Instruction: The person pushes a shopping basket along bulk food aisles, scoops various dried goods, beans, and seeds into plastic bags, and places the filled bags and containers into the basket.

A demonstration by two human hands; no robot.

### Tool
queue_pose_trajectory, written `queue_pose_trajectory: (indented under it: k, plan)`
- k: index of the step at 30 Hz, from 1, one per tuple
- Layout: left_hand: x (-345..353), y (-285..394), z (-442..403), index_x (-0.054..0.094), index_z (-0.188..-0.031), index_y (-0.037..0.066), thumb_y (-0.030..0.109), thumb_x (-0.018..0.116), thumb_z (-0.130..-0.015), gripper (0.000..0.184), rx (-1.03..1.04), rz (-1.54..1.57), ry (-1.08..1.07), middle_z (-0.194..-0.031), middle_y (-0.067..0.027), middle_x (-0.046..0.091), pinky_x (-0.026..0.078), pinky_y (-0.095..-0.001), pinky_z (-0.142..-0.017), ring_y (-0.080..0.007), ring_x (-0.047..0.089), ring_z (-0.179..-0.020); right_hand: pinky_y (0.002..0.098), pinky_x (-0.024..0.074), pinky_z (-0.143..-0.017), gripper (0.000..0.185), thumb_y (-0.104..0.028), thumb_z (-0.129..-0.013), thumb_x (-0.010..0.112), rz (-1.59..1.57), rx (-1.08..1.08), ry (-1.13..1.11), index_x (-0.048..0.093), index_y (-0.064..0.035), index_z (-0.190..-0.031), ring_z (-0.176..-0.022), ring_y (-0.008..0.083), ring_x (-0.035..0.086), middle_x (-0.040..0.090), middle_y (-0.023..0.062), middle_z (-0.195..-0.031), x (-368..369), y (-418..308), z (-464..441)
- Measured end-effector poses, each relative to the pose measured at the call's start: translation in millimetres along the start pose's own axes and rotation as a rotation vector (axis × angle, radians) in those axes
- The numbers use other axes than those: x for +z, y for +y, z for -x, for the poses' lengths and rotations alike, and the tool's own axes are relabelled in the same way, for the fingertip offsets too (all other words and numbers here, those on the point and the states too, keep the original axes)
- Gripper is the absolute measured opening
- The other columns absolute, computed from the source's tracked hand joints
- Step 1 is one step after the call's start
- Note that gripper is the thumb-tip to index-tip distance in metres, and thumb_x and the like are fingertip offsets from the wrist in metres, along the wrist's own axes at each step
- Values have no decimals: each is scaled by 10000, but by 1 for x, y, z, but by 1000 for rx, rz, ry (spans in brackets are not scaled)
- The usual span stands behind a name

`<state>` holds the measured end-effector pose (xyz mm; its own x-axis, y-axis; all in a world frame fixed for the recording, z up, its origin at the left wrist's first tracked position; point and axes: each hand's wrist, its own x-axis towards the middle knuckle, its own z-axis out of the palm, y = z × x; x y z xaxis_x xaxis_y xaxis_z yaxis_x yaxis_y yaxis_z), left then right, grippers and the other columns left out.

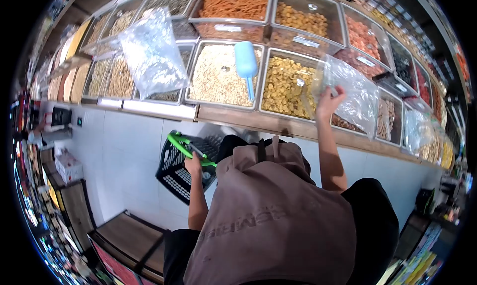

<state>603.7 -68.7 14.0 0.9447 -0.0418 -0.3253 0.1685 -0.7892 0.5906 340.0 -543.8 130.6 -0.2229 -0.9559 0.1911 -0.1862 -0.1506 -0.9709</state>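
Note:
My left hand (pixel 193 164) is wrapped round the green handle (pixel 180 144) of a black shopping basket (pixel 168 168), which hangs at my left above the floor. My right hand (pixel 331 102) reaches forward to the lower row of bins, its fingers curled at the near-left part of a clear plastic bag (pixel 354 93). That bag lies across a bin to the right of the yellow flakes (pixel 286 86). A light blue scoop (pixel 245 61) rests on the pale oats (pixel 213 76) in the bin left of the flakes, handle towards me.
Another clear plastic bag (pixel 153 54) lies over the bins at left, and a third bag (pixel 420 128) at far right. Orange strips (pixel 233 4) and orange-brown pieces (pixel 298 19) fill upper bins. A wooden ledge (pixel 248 121) edges the counter. A low wooden stand (pixel 129 235) is behind me at left.

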Motion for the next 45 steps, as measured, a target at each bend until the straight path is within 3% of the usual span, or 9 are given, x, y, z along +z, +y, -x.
queue_pose_trajectory:
  k: [8,13,16,19,23,25,31,32,45]
  plan:
    - [-13,1,145,715,-1002,3,454,701,-760,512,-353,-84,-65,-957,-283,686,529,-465,-816,-407,673,-960,260,368,-549,371,-25,-913,593,-220,23,-706,414,-6,-1238,-609,81,443,491,92,-1002,99,-50,123]
    - [-15,-43,171,714,-991,42,331,689,-740,384,-306,-82,-6,-905,-254,690,530,-492,-794,-419,667,-903,263,507,-631,305,-31,-890,632,-145,-69,-1270,509,6,-1167,-720,118,599,559,93,-1065,116,-53,199]
    - [-21,-60,197,707,-972,41,287,681,-763,324,-294,-42,69,-892,-240,689,527,-501,-792,-418,664,-880,294,523,-704,339,-34,-834,677,3,-268,-1742,552,16,-1145,-806,182,625,548,122,-1113,102,-87,259]
    - [-24,-74,206,706,-946,49,268,685,-777,278,-270,-75,126,-881,-227,689,530,-498,-787,-407,666,-856,403,453,-977,503,-89,-775,709,-116,-855,-2000,524,21,-1229,-1134,363,545,515,199,-1250,81,-95,317]
    - [-29,-95,223,706,-905,60,270,692,-774,248,-221,-78,29,-865,-216,693,537,-492,-782,-393,671,-841,443,433,-993,529,-145,-739,720,-238,-1246,-2194,541,36,-1202,-1172,363,536,533,222,-1235,47,-76,379]
    - [-30,-102,229,705,-869,67,266,691,-772,222,-188,-87,25,-849,-211,692,533,-498,-773,-395,672,-831,456,422,-989,525,-165,-696,730,178,-1490,-2538,556,34,-1149,-1193,355,532,567,224,-1213,34,-57,407]
    - [-29,-134,252,704,-830,84,293,682,-752,225,-87,-121,-51,-833,-200,699,547,-483,-768,-381,686,-808,473,564,-663,242,-257,-700,668,560,-1619,-2535,726,-35,-778,-764,371,699,701,198,-784,5,-39,459]
    - [-29,-149,254,711,-835,91,289,661,-760,217,-44,-172,-81,-825,-191,700,550,-477,-756,-371,690,-802,453,567,-789,269,-223,-708,622,732,-1565,-2570,736,-31,-859,-882,360,704,712,219,-911,-4,-46,464]
    - [-74,-175,256,714,-785,92,264,641,-742,191,80,-329,-299,-803,-194,690,540,-467,-768,-386,675,-804,476,563,-724,267,-253,-721,651,583,-1209,-2495,729,-11,-801,-778,391,693,691,224,-778,-55,-31,477]
